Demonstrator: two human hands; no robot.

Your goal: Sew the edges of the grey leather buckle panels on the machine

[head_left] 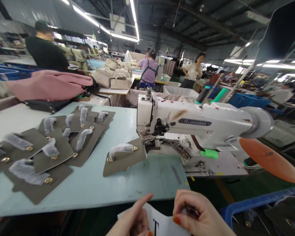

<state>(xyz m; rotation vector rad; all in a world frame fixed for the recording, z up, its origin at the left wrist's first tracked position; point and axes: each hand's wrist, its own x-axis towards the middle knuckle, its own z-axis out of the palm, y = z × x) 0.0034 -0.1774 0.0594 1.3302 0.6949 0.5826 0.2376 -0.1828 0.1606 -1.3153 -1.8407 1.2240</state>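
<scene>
At the bottom centre, my left hand (135, 218) is at the left side of a white sheet (157, 220) printed with a dark letter, its thumb raised and the other fingers curled. My right hand (195, 213) pinches the right part of the sheet; a small dark item shows between its fingers, too unclear to name. Both hands are in front of the table edge. Beyond them, a grey-brown panel (124, 164) with a plastic-wrapped handle (121, 148) lies against the base of the white sewing machine (191, 121).
Several similar panels (85, 144) overlap on the left of the pale blue table (100, 193). A blue crate (229, 213) of panels stands at the lower right. An orange disc (270, 160) sits beside the machine. People, beige bags (119, 82) and pink material (50, 85) are behind.
</scene>
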